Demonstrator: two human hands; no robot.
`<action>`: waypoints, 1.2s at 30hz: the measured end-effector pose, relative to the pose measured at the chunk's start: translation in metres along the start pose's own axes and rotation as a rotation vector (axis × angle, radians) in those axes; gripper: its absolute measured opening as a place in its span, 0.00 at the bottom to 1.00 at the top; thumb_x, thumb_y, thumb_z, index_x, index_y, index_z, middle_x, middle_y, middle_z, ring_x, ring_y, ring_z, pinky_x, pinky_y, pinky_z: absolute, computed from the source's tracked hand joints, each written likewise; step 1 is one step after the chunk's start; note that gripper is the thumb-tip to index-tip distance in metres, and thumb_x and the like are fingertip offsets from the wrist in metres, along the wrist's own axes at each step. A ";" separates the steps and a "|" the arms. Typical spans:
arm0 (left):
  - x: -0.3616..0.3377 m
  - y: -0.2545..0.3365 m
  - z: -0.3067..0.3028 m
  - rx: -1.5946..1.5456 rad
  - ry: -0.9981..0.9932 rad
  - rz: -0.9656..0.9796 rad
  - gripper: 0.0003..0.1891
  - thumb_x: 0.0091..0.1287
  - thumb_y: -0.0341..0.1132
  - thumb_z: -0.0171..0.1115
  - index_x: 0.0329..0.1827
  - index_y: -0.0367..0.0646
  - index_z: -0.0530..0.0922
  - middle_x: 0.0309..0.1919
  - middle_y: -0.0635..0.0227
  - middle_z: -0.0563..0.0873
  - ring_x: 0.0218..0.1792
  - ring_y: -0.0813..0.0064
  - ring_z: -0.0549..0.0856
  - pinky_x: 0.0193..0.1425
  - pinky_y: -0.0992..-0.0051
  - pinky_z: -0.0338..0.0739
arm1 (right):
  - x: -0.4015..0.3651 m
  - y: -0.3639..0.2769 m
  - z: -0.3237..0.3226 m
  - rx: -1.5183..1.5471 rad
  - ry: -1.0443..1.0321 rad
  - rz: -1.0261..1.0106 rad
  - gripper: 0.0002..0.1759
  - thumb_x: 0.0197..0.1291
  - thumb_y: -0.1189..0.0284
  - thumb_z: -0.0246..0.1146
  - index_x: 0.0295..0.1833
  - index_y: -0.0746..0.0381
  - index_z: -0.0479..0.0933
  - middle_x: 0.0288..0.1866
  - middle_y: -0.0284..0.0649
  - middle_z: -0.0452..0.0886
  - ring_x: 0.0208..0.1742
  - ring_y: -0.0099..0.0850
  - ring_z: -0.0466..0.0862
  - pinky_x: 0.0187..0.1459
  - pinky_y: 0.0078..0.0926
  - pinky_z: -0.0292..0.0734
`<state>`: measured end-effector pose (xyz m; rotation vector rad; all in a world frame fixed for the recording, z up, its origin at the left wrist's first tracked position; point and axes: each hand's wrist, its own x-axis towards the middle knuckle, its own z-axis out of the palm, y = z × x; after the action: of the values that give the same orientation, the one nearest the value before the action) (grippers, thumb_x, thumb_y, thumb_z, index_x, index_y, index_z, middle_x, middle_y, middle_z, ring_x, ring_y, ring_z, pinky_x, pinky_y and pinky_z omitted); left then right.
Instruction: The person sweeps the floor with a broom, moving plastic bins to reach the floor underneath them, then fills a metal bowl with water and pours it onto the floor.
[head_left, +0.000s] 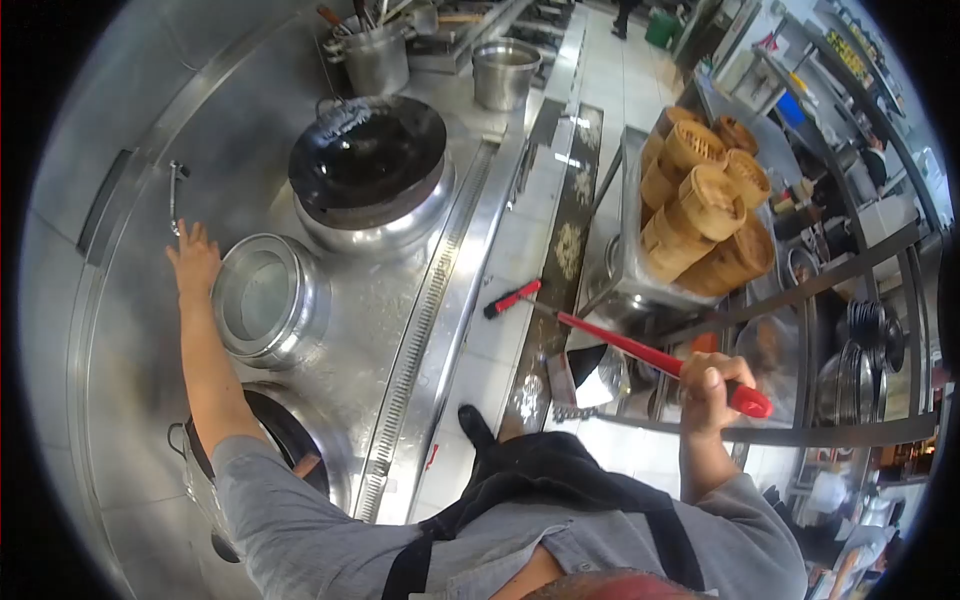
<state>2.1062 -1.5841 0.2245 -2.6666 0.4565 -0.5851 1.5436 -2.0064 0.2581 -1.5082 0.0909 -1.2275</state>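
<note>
Trouble starts with the red handle (620,345) slanting above the floor (495,345), our right hand (712,388) clenched round its near end — a swing could clip the bamboo steamers (705,205). Our left hand (193,258), fingers spread by the tap (177,190), leans past a steel pot (265,298) — possibly hot.

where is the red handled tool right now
In the head view the red-handled tool is on the right, gripped by the right hand, its far end reaching over the floor between the wok range and the bamboo steamers.
</note>
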 end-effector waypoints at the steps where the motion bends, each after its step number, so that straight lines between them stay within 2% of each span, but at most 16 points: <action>1: 0.004 -0.007 0.009 0.052 -0.097 0.001 0.21 0.65 0.37 0.52 0.61 0.41 0.71 0.67 0.69 0.67 0.74 0.67 0.52 0.65 0.40 0.58 | 0.001 -0.001 0.004 -0.005 0.006 -0.008 0.13 0.57 0.75 0.58 0.25 0.63 0.62 0.14 0.37 0.66 0.13 0.25 0.64 0.17 0.24 0.62; 2: 0.003 -0.006 -0.012 0.181 -0.249 0.006 0.22 0.66 0.40 0.51 0.61 0.42 0.72 0.69 0.71 0.65 0.74 0.67 0.50 0.66 0.39 0.54 | 0.001 -0.001 0.007 -0.042 0.010 -0.006 0.13 0.57 0.74 0.59 0.25 0.62 0.62 0.14 0.36 0.66 0.13 0.24 0.64 0.17 0.24 0.62; 4: 0.004 -0.039 0.013 0.190 -0.303 -0.092 0.23 0.65 0.43 0.52 0.60 0.42 0.73 0.69 0.65 0.65 0.74 0.64 0.50 0.68 0.43 0.53 | 0.002 -0.001 0.012 -0.067 0.041 -0.008 0.13 0.58 0.74 0.59 0.25 0.62 0.62 0.14 0.35 0.65 0.13 0.23 0.63 0.18 0.24 0.62; 7: 0.024 -0.153 0.112 0.274 -0.427 -0.262 0.33 0.61 0.52 0.57 0.65 0.40 0.67 0.67 0.53 0.66 0.71 0.60 0.58 0.69 0.53 0.56 | 0.004 0.001 0.014 -0.044 0.050 -0.003 0.13 0.58 0.74 0.58 0.25 0.61 0.62 0.14 0.32 0.63 0.12 0.21 0.60 0.17 0.23 0.59; 8: 0.028 -0.171 0.128 0.204 -0.350 -0.396 0.37 0.59 0.55 0.58 0.67 0.39 0.65 0.65 0.50 0.67 0.69 0.58 0.61 0.69 0.56 0.57 | 0.005 0.003 0.014 -0.043 0.045 -0.016 0.13 0.58 0.74 0.58 0.25 0.60 0.62 0.14 0.32 0.63 0.12 0.21 0.60 0.17 0.23 0.59; 11: 0.056 -0.154 0.131 0.022 -0.125 -0.289 0.41 0.57 0.57 0.60 0.69 0.39 0.61 0.66 0.52 0.67 0.66 0.55 0.65 0.70 0.58 0.57 | 0.007 0.006 0.017 -0.046 0.043 -0.014 0.12 0.58 0.74 0.57 0.25 0.60 0.62 0.13 0.32 0.63 0.12 0.21 0.60 0.17 0.22 0.58; 12: 0.076 -0.146 0.167 -0.122 0.170 -0.138 0.39 0.59 0.54 0.60 0.68 0.39 0.63 0.65 0.52 0.68 0.66 0.55 0.66 0.69 0.61 0.60 | 0.009 0.008 0.019 -0.028 0.025 -0.025 0.12 0.58 0.74 0.57 0.25 0.61 0.62 0.13 0.32 0.63 0.12 0.21 0.60 0.17 0.23 0.58; 15: 0.020 0.090 -0.037 -0.843 0.181 -0.111 0.27 0.60 0.45 0.62 0.61 0.45 0.72 0.59 0.58 0.77 0.60 0.62 0.75 0.64 0.68 0.67 | 0.014 0.015 0.020 0.007 -0.018 -0.040 0.10 0.58 0.75 0.57 0.27 0.62 0.63 0.14 0.34 0.64 0.13 0.23 0.61 0.17 0.24 0.58; 17: -0.026 0.200 -0.103 -1.225 0.040 0.164 0.20 0.61 0.36 0.61 0.57 0.46 0.76 0.50 0.62 0.83 0.53 0.68 0.80 0.58 0.71 0.72 | 0.018 0.017 0.022 0.010 -0.045 -0.041 0.09 0.57 0.77 0.57 0.28 0.64 0.63 0.15 0.36 0.65 0.14 0.24 0.63 0.18 0.25 0.59; 19: -0.075 0.300 -0.107 -1.362 -0.111 0.419 0.20 0.58 0.35 0.64 0.55 0.46 0.77 0.45 0.63 0.84 0.48 0.69 0.83 0.53 0.71 0.75 | 0.018 0.019 0.016 0.030 -0.092 -0.028 0.08 0.55 0.79 0.58 0.29 0.65 0.64 0.16 0.37 0.67 0.15 0.26 0.66 0.19 0.26 0.61; 21: -0.139 0.393 -0.117 -1.625 -0.464 0.780 0.25 0.56 0.37 0.67 0.58 0.45 0.74 0.54 0.59 0.80 0.56 0.64 0.77 0.61 0.69 0.69 | 0.016 0.016 0.019 -0.076 -0.056 -0.042 0.13 0.57 0.73 0.58 0.26 0.61 0.62 0.14 0.35 0.63 0.12 0.24 0.60 0.18 0.26 0.58; 23: -0.200 0.468 -0.125 -1.636 -0.249 1.147 0.26 0.55 0.37 0.66 0.57 0.40 0.72 0.52 0.57 0.78 0.56 0.60 0.76 0.61 0.68 0.69 | 0.009 0.012 0.009 -0.061 -0.104 -0.045 0.11 0.56 0.75 0.60 0.26 0.62 0.63 0.14 0.35 0.64 0.13 0.26 0.63 0.19 0.29 0.60; 25: -0.250 0.528 -0.117 -1.768 -0.389 1.038 0.16 0.56 0.37 0.66 0.45 0.39 0.77 0.42 0.55 0.81 0.48 0.56 0.80 0.54 0.65 0.74 | 0.007 0.004 -0.013 0.073 -0.271 0.023 0.11 0.52 0.79 0.64 0.25 0.65 0.67 0.17 0.39 0.71 0.17 0.31 0.72 0.24 0.29 0.69; 29: -0.261 0.584 -0.122 -1.542 -0.442 0.821 0.11 0.57 0.38 0.65 0.29 0.39 0.74 0.30 0.55 0.81 0.37 0.53 0.81 0.43 0.60 0.75 | 0.027 -0.015 -0.040 0.050 -0.346 0.049 0.13 0.52 0.79 0.65 0.24 0.65 0.66 0.16 0.39 0.70 0.16 0.32 0.70 0.24 0.30 0.69; 31: -0.247 0.593 -0.143 -1.565 -0.211 0.774 0.15 0.59 0.37 0.64 0.21 0.40 0.70 0.22 0.56 0.79 0.29 0.50 0.80 0.35 0.56 0.72 | 0.039 -0.023 -0.050 0.093 -0.251 0.058 0.13 0.52 0.79 0.65 0.24 0.65 0.66 0.17 0.39 0.70 0.17 0.32 0.71 0.23 0.29 0.68; 36: -0.161 0.649 -0.121 -1.631 -0.072 0.811 0.12 0.59 0.36 0.62 0.24 0.38 0.72 0.23 0.57 0.76 0.30 0.52 0.78 0.34 0.60 0.72 | 0.070 0.030 -0.053 -0.082 -0.476 -0.123 0.11 0.46 0.83 0.67 0.25 0.66 0.69 0.19 0.40 0.73 0.20 0.34 0.75 0.27 0.35 0.75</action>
<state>1.7634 -2.1271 0.0014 -3.1109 2.7003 0.3866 1.5535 -2.0981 0.2696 -1.8615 -0.2732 -0.9375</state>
